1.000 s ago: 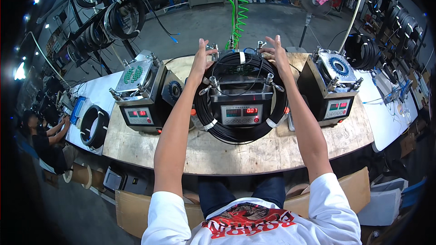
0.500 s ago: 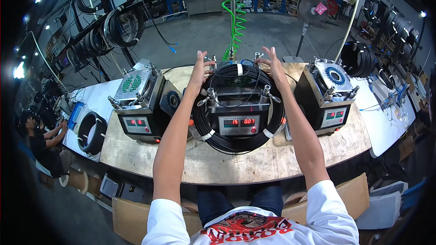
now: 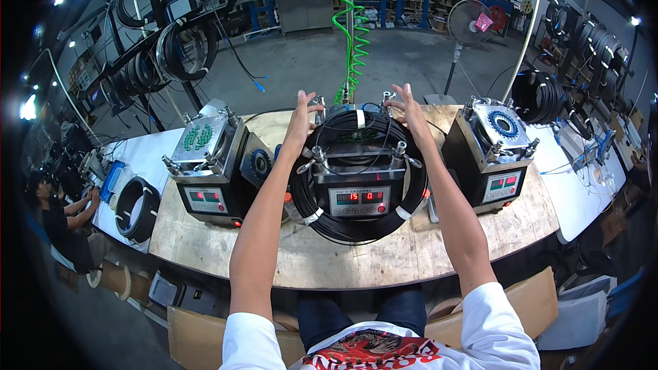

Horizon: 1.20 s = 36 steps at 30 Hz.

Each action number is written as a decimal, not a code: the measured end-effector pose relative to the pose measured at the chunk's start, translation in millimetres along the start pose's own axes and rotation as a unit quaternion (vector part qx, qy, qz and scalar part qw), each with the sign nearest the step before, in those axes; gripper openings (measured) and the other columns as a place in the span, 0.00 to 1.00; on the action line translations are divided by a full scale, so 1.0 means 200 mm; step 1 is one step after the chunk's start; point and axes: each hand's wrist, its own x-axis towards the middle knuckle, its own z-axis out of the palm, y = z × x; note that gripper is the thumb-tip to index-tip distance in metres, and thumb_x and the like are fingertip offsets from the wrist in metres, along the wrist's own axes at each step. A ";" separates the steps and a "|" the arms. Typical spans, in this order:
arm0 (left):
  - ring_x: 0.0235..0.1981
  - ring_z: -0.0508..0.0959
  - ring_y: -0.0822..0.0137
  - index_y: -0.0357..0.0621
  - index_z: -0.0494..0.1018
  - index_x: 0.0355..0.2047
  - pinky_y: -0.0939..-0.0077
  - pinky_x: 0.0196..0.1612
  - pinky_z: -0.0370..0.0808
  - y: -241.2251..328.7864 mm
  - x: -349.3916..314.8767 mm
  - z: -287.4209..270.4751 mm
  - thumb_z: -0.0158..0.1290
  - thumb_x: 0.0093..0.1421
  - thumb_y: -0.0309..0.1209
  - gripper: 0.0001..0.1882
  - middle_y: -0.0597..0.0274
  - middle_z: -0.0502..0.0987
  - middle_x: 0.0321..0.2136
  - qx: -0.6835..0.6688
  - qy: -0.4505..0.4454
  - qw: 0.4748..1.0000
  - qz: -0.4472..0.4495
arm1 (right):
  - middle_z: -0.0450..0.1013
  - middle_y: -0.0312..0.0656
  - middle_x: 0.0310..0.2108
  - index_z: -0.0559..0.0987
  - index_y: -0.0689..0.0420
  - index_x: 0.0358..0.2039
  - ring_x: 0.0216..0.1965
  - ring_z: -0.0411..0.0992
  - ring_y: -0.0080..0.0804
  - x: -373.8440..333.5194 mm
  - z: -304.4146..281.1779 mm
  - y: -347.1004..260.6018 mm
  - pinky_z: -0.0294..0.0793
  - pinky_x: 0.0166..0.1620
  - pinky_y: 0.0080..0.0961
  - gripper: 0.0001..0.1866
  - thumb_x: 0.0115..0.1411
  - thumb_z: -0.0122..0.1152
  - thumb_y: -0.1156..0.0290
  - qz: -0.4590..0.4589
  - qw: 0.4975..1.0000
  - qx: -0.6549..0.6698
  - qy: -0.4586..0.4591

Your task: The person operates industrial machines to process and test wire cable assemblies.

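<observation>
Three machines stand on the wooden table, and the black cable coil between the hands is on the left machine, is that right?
Not the left machine: the head view shows the black cable coil between the left hand and right hand on the middle machine.

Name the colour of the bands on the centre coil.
White bands, best seen in the head view.

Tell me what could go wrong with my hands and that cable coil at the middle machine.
The left hand and right hand are right by the far metal posts of the middle machine, so either might get pinched. The black cable coil appears to ring that machine, close to the silver wing handle at its right front corner; it could snag there if moved.
</observation>
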 end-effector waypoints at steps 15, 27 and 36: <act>0.46 0.74 0.58 0.50 0.53 0.72 0.61 0.52 0.70 -0.04 0.03 -0.02 0.27 0.62 0.74 0.50 0.52 0.73 0.53 -0.026 -0.009 1.000 0.001 | 0.77 0.48 0.52 0.59 0.50 0.71 0.48 0.73 0.41 -0.02 -0.01 -0.02 0.68 0.55 0.43 0.47 0.65 0.28 0.27 0.011 1.000 0.008 -0.008; 0.43 0.78 0.56 0.52 0.50 0.72 0.72 0.48 0.75 -0.01 0.00 -0.02 0.23 0.64 0.73 0.49 0.55 0.74 0.53 0.003 -0.022 1.000 -0.011 | 0.78 0.56 0.48 0.60 0.55 0.70 0.57 0.71 0.43 -0.02 0.01 -0.04 0.69 0.58 0.42 0.47 0.66 0.30 0.28 0.006 1.000 0.026 0.017; 0.45 0.79 0.51 0.55 0.51 0.72 0.69 0.50 0.75 0.00 -0.01 0.00 0.24 0.65 0.72 0.46 0.54 0.74 0.54 -0.003 -0.017 1.000 0.023 | 0.79 0.46 0.50 0.60 0.45 0.71 0.49 0.74 0.38 -0.03 -0.01 -0.03 0.64 0.59 0.45 0.46 0.65 0.25 0.26 0.033 0.999 0.034 0.003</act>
